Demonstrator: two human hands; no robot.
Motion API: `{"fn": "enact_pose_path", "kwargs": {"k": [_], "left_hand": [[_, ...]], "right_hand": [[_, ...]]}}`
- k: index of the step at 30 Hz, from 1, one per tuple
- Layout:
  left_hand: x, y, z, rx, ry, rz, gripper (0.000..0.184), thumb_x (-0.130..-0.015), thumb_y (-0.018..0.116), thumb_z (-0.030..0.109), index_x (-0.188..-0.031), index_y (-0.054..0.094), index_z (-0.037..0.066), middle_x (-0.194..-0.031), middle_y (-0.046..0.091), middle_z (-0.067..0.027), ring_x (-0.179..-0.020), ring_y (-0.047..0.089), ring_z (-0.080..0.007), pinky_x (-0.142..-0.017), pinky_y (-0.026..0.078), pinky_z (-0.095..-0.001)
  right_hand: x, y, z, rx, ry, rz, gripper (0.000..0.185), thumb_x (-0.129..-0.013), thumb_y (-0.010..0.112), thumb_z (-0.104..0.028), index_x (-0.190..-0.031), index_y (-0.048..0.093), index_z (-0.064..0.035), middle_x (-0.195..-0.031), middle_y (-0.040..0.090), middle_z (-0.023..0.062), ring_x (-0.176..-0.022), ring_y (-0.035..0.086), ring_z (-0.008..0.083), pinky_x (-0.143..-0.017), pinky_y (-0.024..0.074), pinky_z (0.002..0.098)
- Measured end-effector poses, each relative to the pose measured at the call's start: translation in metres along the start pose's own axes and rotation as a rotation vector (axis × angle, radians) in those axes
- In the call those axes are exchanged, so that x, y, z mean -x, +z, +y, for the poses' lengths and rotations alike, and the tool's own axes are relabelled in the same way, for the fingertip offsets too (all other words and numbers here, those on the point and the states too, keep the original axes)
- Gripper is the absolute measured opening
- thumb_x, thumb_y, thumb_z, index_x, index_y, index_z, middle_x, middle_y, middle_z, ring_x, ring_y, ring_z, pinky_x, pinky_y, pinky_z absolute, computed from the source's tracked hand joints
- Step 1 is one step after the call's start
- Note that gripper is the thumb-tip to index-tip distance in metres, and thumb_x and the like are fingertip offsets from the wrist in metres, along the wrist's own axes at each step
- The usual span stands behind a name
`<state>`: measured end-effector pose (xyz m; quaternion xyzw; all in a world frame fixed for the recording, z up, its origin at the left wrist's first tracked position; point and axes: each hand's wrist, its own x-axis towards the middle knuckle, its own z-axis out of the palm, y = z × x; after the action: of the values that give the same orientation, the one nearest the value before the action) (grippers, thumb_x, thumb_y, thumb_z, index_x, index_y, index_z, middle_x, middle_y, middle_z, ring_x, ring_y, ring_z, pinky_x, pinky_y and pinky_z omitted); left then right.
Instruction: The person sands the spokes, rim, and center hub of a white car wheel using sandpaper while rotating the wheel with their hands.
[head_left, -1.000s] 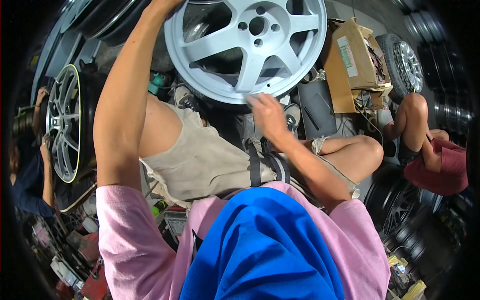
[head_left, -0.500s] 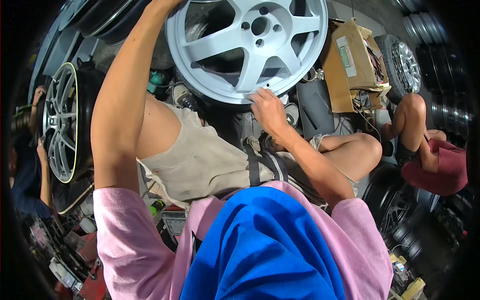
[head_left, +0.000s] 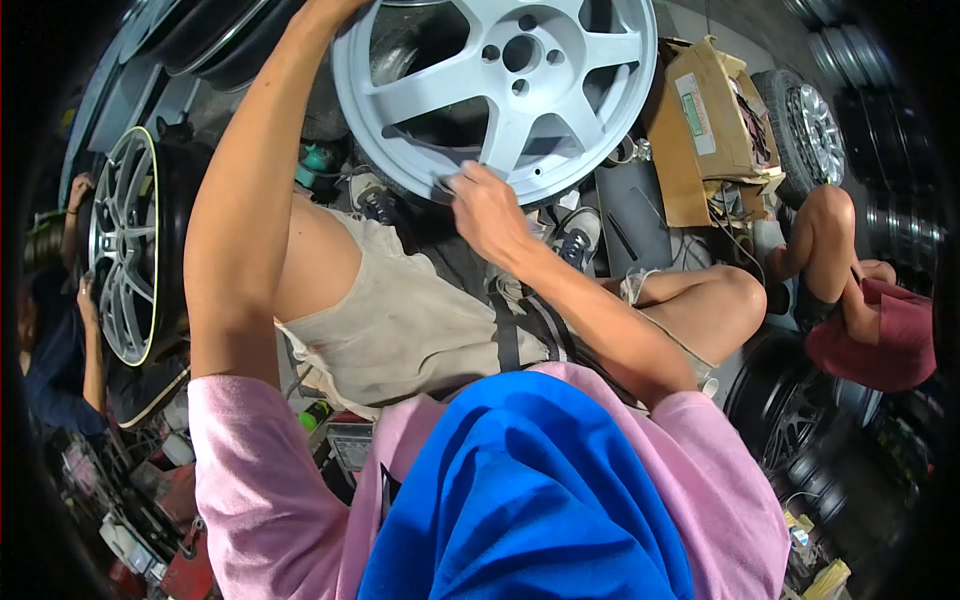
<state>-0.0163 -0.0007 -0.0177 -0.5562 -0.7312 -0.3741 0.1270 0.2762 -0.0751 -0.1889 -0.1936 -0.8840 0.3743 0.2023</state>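
- The pale grey wheel (head_left: 505,130) is before me at twelve o'clock, face up towards me, a dark tyre beneath its lower edge; its spokes are smooth and matt, with four holes around the hub
- My right hand (head_left: 487,212) is at that rim's six o'clock, fingers bent inward and nearly closed; they blur, so I cannot tell whether they pinch something small
- My left hand (head_left: 340,8) is at the rim's ten o'clock, cut off by the top of the view, so I cannot tell how far its fingers are open
- Grey floor (head_left: 738,362) shows at four o'clock
- At two o'clock stands an open, worn cardboard box (head_left: 700,120) stuffed with odds and ends, a tyre with a shiny rim (head_left: 808,135) just beyond and a dark flat panel (head_left: 637,215) nearer me
- Someone in dark red (head_left: 878,335) sits at three o'clock
- At nine o'clock, a person in dark blue (head_left: 62,350) has both hands at a silver wheel with a yellow edge (head_left: 125,245)
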Motion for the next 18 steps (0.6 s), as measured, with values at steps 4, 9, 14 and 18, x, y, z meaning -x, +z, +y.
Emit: {"fn": "enact_pose_path", "kwargs": {"k": [4,9,14,18], "left_hand": [[0.004,-0.004,0.009,0.036,-0.018,0.007,0.040,-0.088,0.076,0.033,-0.101,0.068,-0.004,-0.099,0.070,-0.0280,-0.094,0.068,-0.0431,-0.082,0.051,-0.0462],[0.003,-0.004,0.005,0.068,-0.117,-0.041,0.041,-0.088,0.075,0.034,-0.101,0.068,-0.005,-0.099,0.070,-0.0288,-0.094,0.068,-0.0426,-0.082,0.051,-0.0457],[0.002,0.001,-0.004,0.031,-0.005,0.003,0.042,-0.088,0.075,0.035,-0.102,0.069,-0.004,-0.096,0.070,-0.0281,-0.091,0.068,-0.0425,-0.080,0.051,-0.0458],[-0.001,-0.003,-0.002,0.040,-0.006,0.027,0.042,-0.088,0.075,0.035,-0.101,0.069,-0.004,-0.095,0.070,-0.0278,-0.089,0.068,-0.0423,-0.079,0.051,-0.0456]], "right_hand": [[-0.049,0.025,-0.053,-0.167,-0.008,0.221,0.042,-0.077,0.057,0.011,-0.117,0.068,0.0058,-0.099,0.056,0.0248,-0.094,0.060,0.0468,-0.084,0.0503,0.0516],[-0.010,0.023,-0.010,0.046,-0.081,0.105,0.047,-0.077,0.056,0.014,-0.121,0.067,0.0061,-0.106,0.056,0.0224,-0.103,0.059,0.0418,-0.088,0.0521,0.0492],[-0.046,0.026,-0.037,0.090,-0.070,0.125,0.038,-0.077,0.062,0.007,-0.114,0.064,0.0108,-0.111,0.057,0.0226,-0.105,0.057,0.0400,-0.092,0.0535,0.0443],[-0.032,0.032,-0.025,0.098,-0.077,0.171,0.030,-0.081,0.058,0.005,-0.110,0.065,0.0080,-0.109,0.058,0.0239,-0.104,0.059,0.0398,-0.089,0.0520,0.0462]]}}
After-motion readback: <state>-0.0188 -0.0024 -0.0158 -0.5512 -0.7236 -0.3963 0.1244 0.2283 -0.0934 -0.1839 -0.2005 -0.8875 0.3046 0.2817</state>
